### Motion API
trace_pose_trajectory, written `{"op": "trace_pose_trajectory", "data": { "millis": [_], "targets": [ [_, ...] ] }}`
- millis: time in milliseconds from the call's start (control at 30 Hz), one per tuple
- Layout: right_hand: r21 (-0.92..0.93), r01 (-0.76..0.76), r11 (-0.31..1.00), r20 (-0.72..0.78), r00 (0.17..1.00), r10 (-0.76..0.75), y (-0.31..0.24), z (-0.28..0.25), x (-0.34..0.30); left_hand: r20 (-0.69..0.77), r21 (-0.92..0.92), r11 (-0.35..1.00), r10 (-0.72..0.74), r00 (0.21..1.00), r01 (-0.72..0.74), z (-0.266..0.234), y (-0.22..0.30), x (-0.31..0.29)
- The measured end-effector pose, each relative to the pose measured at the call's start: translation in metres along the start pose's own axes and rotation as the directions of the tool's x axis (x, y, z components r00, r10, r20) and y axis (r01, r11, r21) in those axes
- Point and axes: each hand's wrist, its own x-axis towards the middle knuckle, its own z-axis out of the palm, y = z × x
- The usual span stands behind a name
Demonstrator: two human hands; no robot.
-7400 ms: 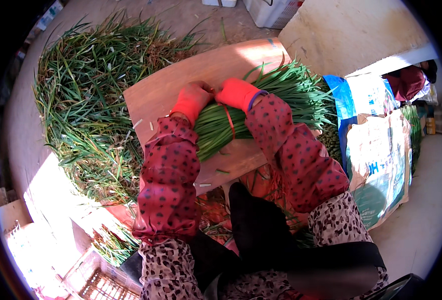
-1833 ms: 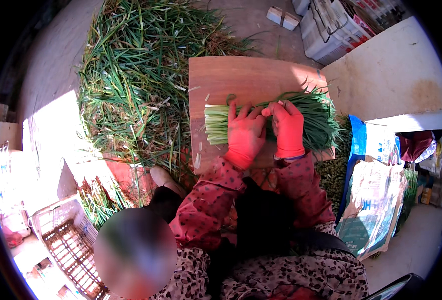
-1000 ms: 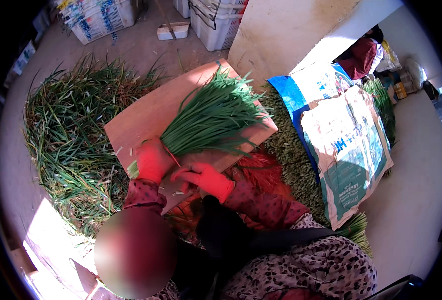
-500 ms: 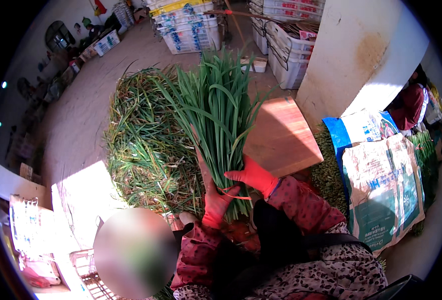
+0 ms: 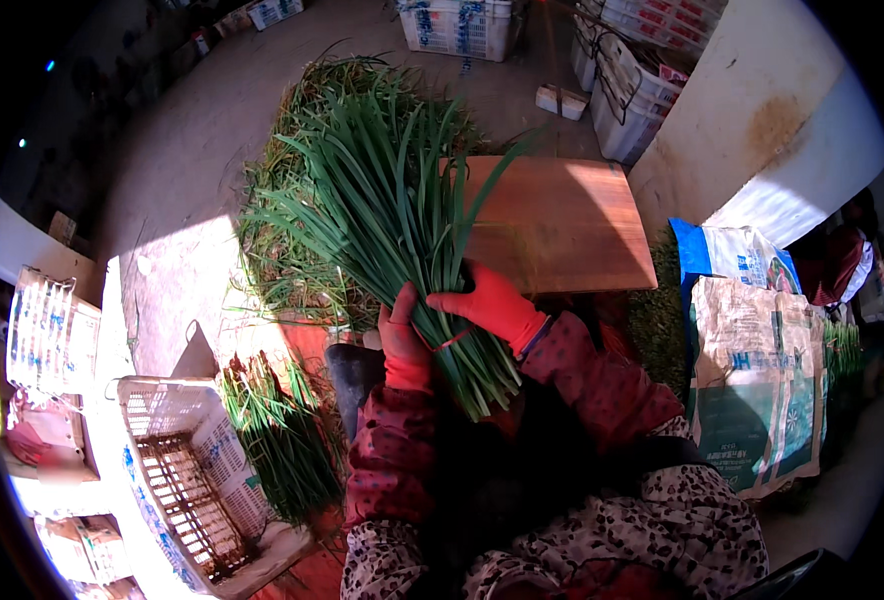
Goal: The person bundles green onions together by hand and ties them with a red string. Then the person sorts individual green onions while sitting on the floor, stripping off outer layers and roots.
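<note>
A thick bundle of garlic chives (image 5: 377, 190) is held between both gloved hands in front of me. Its leaves fan out to the far left, and its cut stalk ends point toward my lap. A thin red band (image 5: 450, 342) goes across the stalks just below my hands. My left hand (image 5: 404, 340), in a red glove, closes on the bundle's left side with its thumb up. From the right, my right hand (image 5: 492, 308) wraps round the stalks, thumb across the front; its other fingers are partly hidden behind them.
A wooden board (image 5: 562, 225) lies beyond my right hand. Loose leaf trimmings (image 5: 297, 240) are heaped under the bundle. At lower left stand a white plastic crate (image 5: 167, 400) and another chive bundle (image 5: 282, 440). Printed sacks (image 5: 757, 380) lie right, beside a white pillar (image 5: 762, 140).
The bundle has tilted, its leaf tips swinging left and its stalk ends right. Both hands stay on it. My view has shifted, showing the crate and the chives at lower left.
</note>
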Motion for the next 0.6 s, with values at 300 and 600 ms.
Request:
{"op": "trace_pose_trajectory", "data": {
  "millis": [300,600],
  "targets": [
    [-0.052,0.036,0.998,-0.244,0.969,-0.048,-0.051,-0.017,-0.037,-0.207,0.052,0.996,0.088,0.974,-0.079,-0.009,0.008,-0.034],
    [-0.642,0.171,0.748,-0.087,0.952,-0.293,-0.006,0.042,-0.035,-0.251,0.148,0.98,0.167,0.953,-0.133,-0.014,-0.002,-0.045]
  ]
}}
